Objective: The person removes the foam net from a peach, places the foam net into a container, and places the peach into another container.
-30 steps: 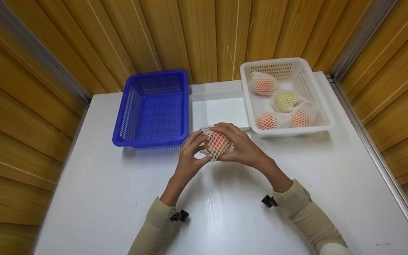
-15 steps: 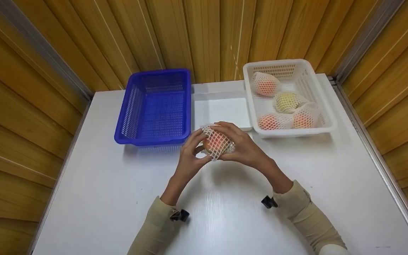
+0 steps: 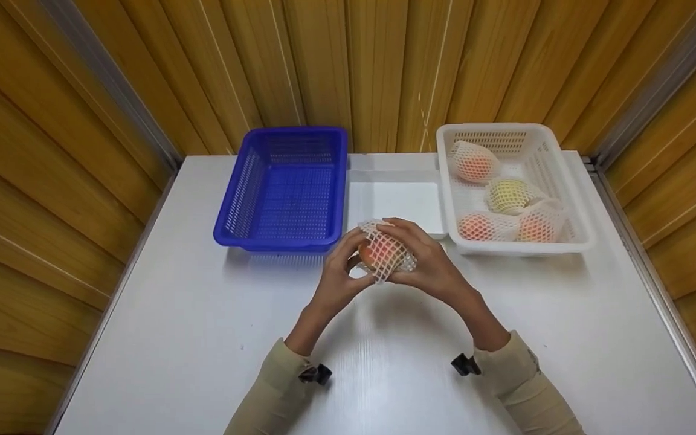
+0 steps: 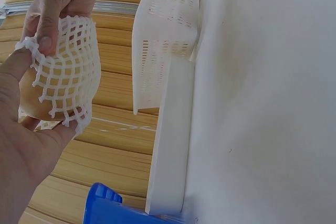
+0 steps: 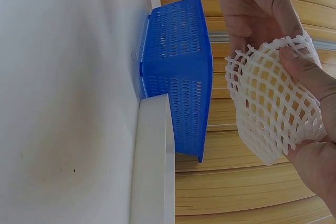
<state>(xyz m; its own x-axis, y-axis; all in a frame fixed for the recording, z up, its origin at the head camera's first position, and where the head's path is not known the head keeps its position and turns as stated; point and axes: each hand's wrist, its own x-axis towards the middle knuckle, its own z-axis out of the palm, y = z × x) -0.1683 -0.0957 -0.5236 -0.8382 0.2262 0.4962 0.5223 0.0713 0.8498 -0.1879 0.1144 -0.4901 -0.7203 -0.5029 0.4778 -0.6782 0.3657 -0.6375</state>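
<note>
A round red-and-yellow fruit (image 3: 382,251), partly in a white foam net (image 4: 71,72), is held above the table in front of the shallow white tray (image 3: 396,199). Bare skin shows on its left side, past the net's edge. My left hand (image 3: 337,279) holds this side, its fingertips and thumb at the net's rim. From the right, my right hand (image 3: 435,266) grips the netted fruit with bent fingers and thumb. In the right wrist view the net (image 5: 268,98) covers the fruit loosely. Some fingertips are hidden behind fruit and net.
Left of the tray stands a blue perforated basket (image 3: 221,235) with no fruit seen inside. To the right, a white basket (image 3: 583,241) contains several netted fruits, including a yellow one (image 3: 508,194). Wooden panels (image 3: 378,72) line the table's back and sides.
The head view has shifted, so baskets and hands appear lower and farther right. A little more bare fruit shows at the left. Both hands keep their hold.
</note>
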